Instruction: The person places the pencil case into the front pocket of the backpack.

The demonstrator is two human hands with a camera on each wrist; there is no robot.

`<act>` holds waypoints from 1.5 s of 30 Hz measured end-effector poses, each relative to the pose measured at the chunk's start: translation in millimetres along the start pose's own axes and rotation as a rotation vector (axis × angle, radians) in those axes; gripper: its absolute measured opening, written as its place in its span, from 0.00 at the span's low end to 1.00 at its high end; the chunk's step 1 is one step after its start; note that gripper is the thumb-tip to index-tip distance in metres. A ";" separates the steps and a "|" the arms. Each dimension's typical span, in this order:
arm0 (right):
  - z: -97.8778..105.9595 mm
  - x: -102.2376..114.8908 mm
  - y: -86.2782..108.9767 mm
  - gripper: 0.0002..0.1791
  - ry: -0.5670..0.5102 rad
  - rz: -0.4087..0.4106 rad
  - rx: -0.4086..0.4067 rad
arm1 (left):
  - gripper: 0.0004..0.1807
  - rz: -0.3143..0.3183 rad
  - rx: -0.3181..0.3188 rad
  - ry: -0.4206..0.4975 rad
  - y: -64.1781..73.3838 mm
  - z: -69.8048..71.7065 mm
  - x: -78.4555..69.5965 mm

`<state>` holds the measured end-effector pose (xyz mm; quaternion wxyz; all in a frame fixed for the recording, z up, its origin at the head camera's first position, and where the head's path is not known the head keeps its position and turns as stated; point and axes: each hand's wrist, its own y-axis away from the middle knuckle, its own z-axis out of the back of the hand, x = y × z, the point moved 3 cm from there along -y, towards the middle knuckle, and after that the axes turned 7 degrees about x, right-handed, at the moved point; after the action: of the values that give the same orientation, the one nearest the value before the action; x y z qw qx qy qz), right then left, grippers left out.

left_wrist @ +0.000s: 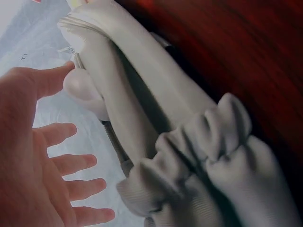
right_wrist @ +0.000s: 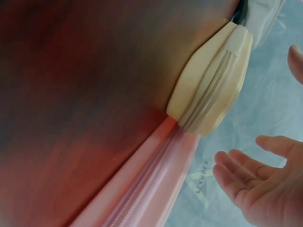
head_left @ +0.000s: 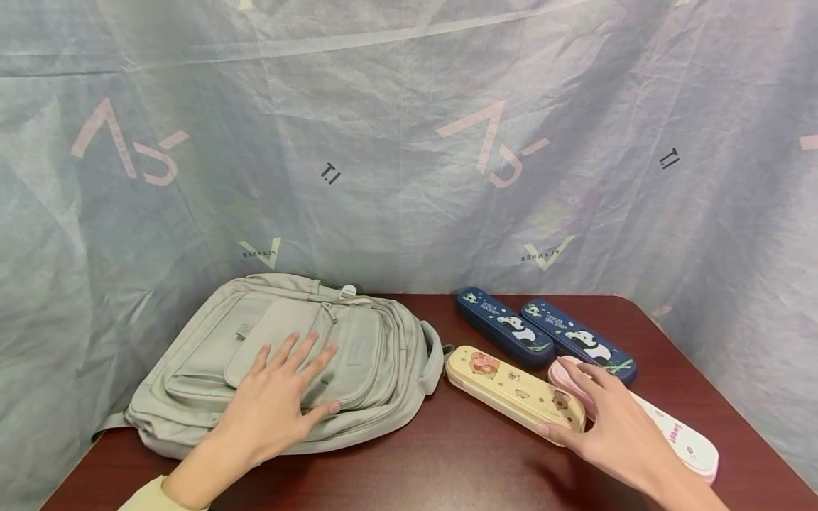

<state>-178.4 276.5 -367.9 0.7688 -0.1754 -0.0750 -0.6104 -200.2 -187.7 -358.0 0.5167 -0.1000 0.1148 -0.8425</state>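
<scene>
A pale grey-green backpack lies flat on the left of the table, zips and front pocket facing up. Over its front my left hand is spread, fingers straight and apart; in the left wrist view that hand grips nothing. On the right, my right hand hovers with slightly bent fingers above a yellow pencil case with cartoon animals and a pink-and-white pencil case. The right wrist view shows space between this hand and both cases. Part of the pink-and-white case is hidden beneath it.
Two dark blue panda pencil cases, a left one and a right one, lie side by side behind the yellow case. Everything rests on a dark red-brown table. A grey printed cloth hangs behind and around it.
</scene>
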 end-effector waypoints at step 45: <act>-15.4 -25.2 7.4 0.56 -0.168 -0.049 0.113 | 0.27 -0.152 -0.005 0.119 -0.5 -10.7 -4.2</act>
<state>-178.9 295.3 -391.7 0.7533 -0.1805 -0.1774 -0.6070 -201.8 -182.7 -368.3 0.4434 -0.0597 0.1394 -0.8834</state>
